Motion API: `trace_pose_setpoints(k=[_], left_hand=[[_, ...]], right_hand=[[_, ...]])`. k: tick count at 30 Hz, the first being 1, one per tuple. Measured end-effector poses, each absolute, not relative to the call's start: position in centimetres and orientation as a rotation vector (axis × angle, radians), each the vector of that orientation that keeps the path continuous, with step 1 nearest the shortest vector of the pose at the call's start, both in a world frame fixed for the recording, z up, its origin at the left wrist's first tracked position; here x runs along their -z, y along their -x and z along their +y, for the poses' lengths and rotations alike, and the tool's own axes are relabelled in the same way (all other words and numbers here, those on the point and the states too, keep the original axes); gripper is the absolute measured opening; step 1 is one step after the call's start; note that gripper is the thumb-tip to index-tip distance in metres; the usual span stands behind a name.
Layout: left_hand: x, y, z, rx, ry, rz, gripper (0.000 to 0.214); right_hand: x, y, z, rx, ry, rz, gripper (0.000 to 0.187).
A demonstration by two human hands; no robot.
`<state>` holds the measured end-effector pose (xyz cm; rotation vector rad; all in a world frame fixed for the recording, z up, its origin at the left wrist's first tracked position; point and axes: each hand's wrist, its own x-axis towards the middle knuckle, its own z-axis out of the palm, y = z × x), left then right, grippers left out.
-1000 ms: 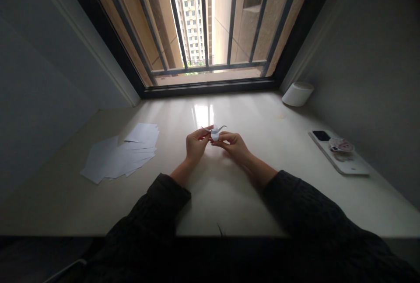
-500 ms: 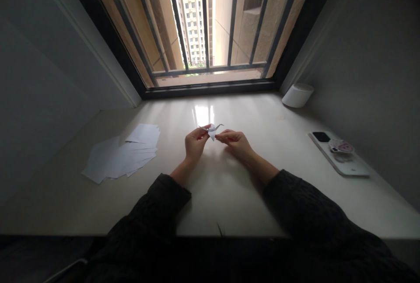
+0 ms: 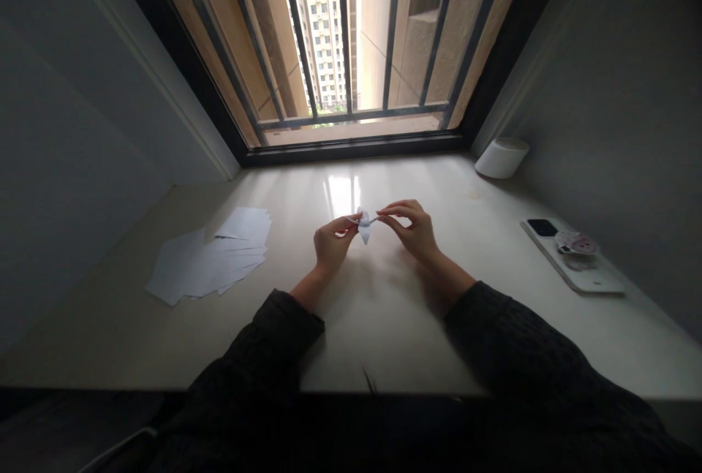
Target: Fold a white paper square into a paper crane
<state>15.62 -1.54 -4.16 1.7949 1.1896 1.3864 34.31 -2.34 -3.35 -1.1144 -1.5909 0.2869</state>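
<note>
A small white paper crane (image 3: 365, 229) is held above the table between my two hands. My left hand (image 3: 332, 240) is closed, with thumb and fingers pinching the crane's left side. Fingertips of my right hand (image 3: 412, 226) pinch the thin point that sticks out on the crane's right. One wing hangs down toward me. Part of the left side is hidden behind my left fingers.
A fanned pile of white paper sheets (image 3: 208, 261) lies on the white table (image 3: 373, 341) at the left. At the right are a white phone (image 3: 570, 257) with a round pink grip and a white cylinder (image 3: 502, 159) against the wall. A barred window (image 3: 351, 144) closes off the back.
My right hand has risen and shifted from the crane's lower side to its right-hand point, now pinching it. The crane has tilted a little. My left hand keeps its hold.
</note>
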Motion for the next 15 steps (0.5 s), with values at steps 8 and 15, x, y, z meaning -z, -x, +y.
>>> trace_pose_setpoints(k=[8,15], left_hand=[[3.7,-15.8,-1.7,-1.325,-1.799,1.240,0.056],[3.8,-15.9,-1.7,-1.110,-1.825,1.327,0.044]], right_hand=[[3.0,-36.2,-1.3,-0.195,1.115,-1.742,0.008],[5.0,-47.0,2.5,0.084,1.417,-1.619,0.015]])
